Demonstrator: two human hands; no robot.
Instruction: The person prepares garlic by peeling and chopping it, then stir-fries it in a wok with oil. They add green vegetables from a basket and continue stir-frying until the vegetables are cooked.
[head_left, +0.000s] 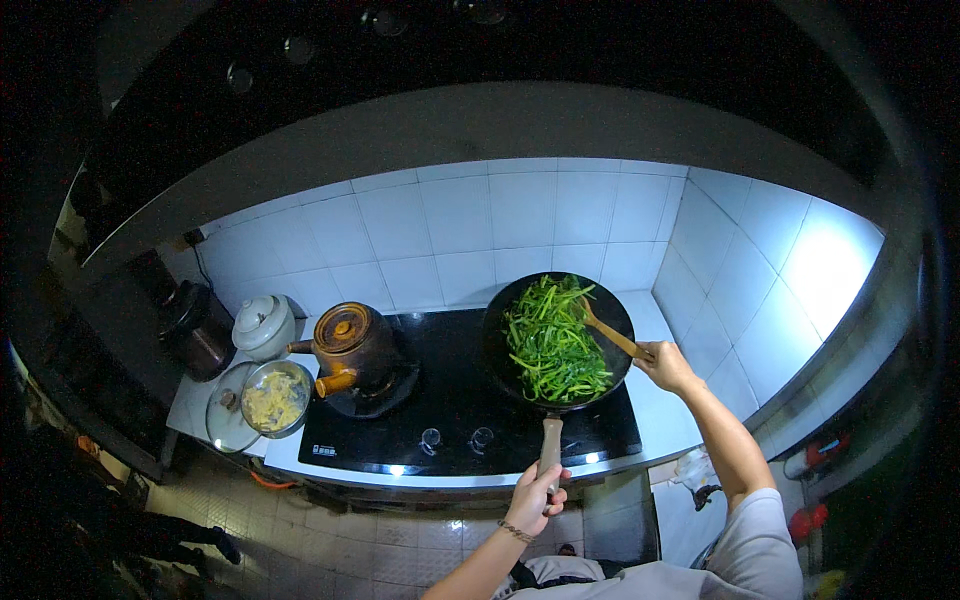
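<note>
My left hand (538, 496) is closed around the beige handle (551, 446) of a dark frying pan (499, 375) on the right side of the black glass gas hob (450, 375). Chopped leafy green vegetables (559, 337) are heaped in the pan. My right hand (664, 365) grips a wooden spatula (615, 336) from the right, and its blade lies against the greens at their upper right edge, partly hidden. A brown ceramic kettle (352, 345) with a lid stands on the left burner.
Left of the hob are a metal bowl of pale yellow food (274, 399), a glass lid (225, 409), a white lidded pot (262, 324) and a dark canister (199, 337). Tiled walls (521, 217) enclose the back and right. Another person's legs (187, 536) show at lower left.
</note>
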